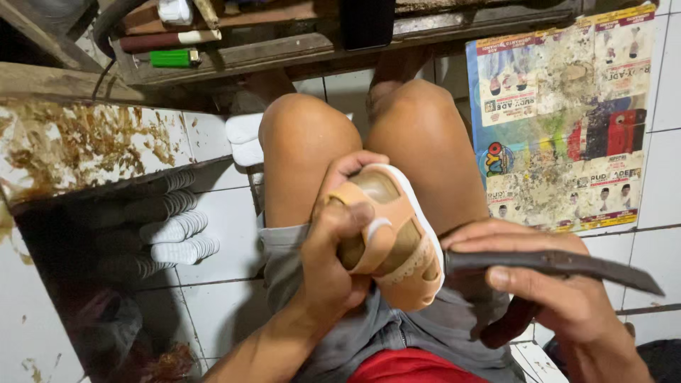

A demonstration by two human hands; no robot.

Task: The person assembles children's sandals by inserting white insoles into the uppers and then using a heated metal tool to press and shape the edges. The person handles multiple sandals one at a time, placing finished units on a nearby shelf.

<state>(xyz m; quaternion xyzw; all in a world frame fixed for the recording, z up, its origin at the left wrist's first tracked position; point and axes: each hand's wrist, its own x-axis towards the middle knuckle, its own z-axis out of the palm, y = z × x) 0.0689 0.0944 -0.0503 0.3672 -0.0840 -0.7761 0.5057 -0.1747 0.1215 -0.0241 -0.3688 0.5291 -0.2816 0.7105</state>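
Observation:
A small tan sandal [397,234] with a white sole edge rests on my lap, tilted with the toe end toward my knees. My left hand [333,248] is shut on the sandal, thumb across its strap and fingers curled around the heel end. My right hand [560,291] grips a long dark knife [567,264] with a worn blade. The blade lies roughly level, one end touching the sandal's sole edge and the other pointing right. My bare knees [355,135] sit above the sandal.
Several white shoe soles [177,227] are stacked in a dark box at the left. A stained printed paper sheet [567,128] lies on the tiled floor at right. A wooden shelf [284,50] at the top holds a green lighter [174,58] and tools. A glue-stained board [78,142] stands at left.

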